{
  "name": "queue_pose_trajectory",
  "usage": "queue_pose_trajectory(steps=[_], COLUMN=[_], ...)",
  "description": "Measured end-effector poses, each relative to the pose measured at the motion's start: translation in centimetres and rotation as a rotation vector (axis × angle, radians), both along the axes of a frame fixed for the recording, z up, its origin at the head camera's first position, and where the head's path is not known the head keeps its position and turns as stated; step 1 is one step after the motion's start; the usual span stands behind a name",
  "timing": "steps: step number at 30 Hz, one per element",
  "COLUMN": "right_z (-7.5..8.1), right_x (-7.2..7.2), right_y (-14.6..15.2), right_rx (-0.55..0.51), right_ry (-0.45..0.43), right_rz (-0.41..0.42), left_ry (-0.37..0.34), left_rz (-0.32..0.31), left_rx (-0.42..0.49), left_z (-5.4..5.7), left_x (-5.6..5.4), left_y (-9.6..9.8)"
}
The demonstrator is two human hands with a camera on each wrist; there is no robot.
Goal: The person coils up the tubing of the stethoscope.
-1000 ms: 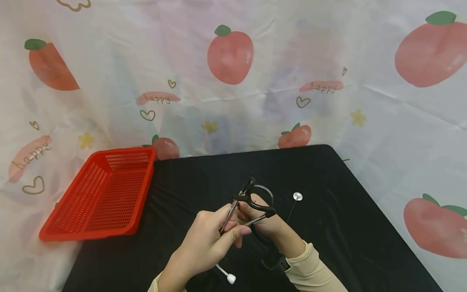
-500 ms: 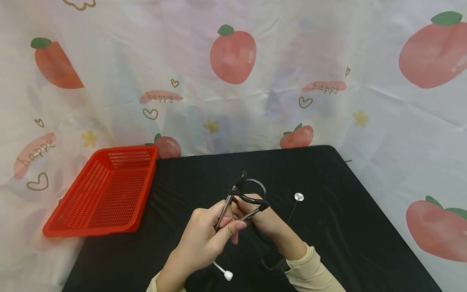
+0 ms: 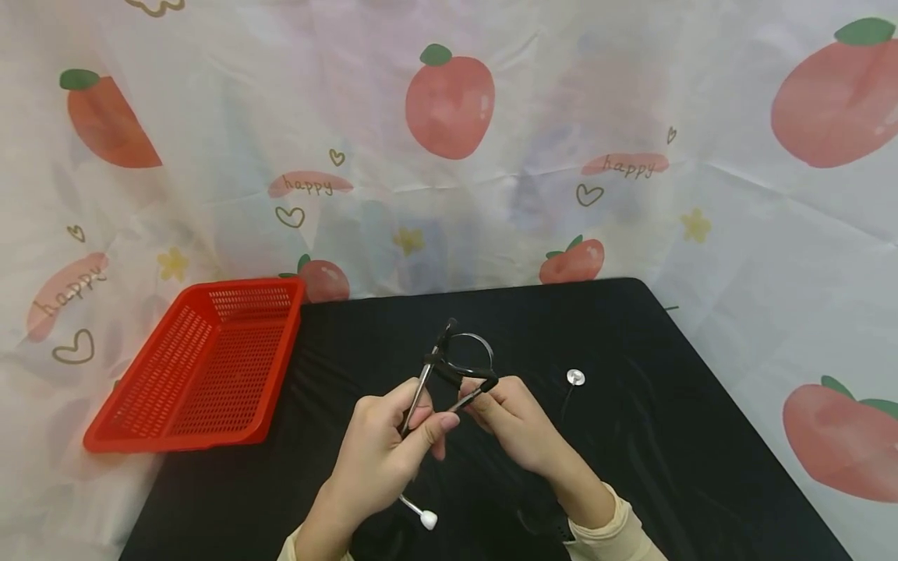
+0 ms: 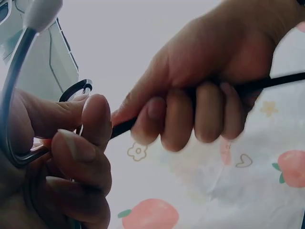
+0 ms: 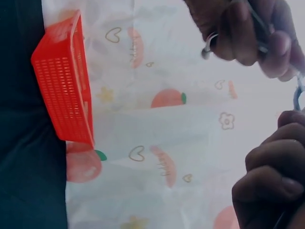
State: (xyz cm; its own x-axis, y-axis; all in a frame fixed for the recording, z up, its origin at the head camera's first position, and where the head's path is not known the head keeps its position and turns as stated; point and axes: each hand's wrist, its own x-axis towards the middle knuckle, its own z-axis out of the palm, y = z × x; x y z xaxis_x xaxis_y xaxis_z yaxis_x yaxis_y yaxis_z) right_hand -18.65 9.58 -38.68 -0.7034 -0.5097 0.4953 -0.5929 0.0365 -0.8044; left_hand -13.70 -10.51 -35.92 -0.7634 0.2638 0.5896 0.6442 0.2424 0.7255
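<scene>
A stethoscope with black tubing is in both hands above the table. Its metal ear tubes (image 3: 418,396) are held between the thumb and fingers of my left hand (image 3: 382,444), and a white ear tip (image 3: 429,520) sticks out below that hand. Curled around the black tubing (image 4: 281,81) in the left wrist view is my right hand (image 4: 209,62), just to the right of the left one. The black yoke and a thin metal arc (image 3: 484,343) rise above both hands. Farther right, the round silver chest piece (image 3: 575,377) lies on the black cloth.
A red plastic basket (image 3: 281,374) with slotted walls stands at the table's left. Black cloth (image 3: 673,467) covers the table. A white curtain (image 3: 491,202) printed with fruit hangs behind it.
The left hand and the stethoscope's ear tubes have shifted slightly left and up. My right hand has drawn away from the left, toward the right, along the tubing.
</scene>
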Motion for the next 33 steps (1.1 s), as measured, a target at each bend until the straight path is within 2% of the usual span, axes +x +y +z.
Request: queue_pose_trajectory(steps=[6,10,15,18,24,26,30,33], right_z=[1.0,1.5,1.8,1.8,2.5,2.7,3.1,3.6], right_x=[1.2,1.8,2.3,2.4,2.6,2.8,3.3,3.3], right_y=[0.2,0.2,0.1,0.2,0.8,0.9,1.3,1.6], right_rx=[0.056,0.109,0.15,0.175,0.266,0.29,0.336,0.345], right_ry=[0.125,0.142,0.171,0.217,0.295,0.33,0.386,0.449], right_rz=[-0.124,-0.171,-0.187,-0.21,-0.306,-0.333,-0.339,-0.328], left_ry=[-0.008,0.003,0.072,0.119,0.182,0.208,0.217,0.179], left_rz=[0.055,0.088,0.152,0.196,0.256,0.302,0.4,0.403], left_rx=[-0.005,-0.006,-0.038,-0.069,-0.129,-0.137,-0.157,-0.2], left_z=[0.0,-0.1,-0.5,-0.7,-0.7,-0.7,-0.5,-0.4], left_x=[0.0,-0.1,-0.6,-0.8,-1.0,-1.3,-1.8,-1.9], left_y=[-0.3,-0.5,-0.3,-0.3,-0.5,-0.8,-1.7,-2.1])
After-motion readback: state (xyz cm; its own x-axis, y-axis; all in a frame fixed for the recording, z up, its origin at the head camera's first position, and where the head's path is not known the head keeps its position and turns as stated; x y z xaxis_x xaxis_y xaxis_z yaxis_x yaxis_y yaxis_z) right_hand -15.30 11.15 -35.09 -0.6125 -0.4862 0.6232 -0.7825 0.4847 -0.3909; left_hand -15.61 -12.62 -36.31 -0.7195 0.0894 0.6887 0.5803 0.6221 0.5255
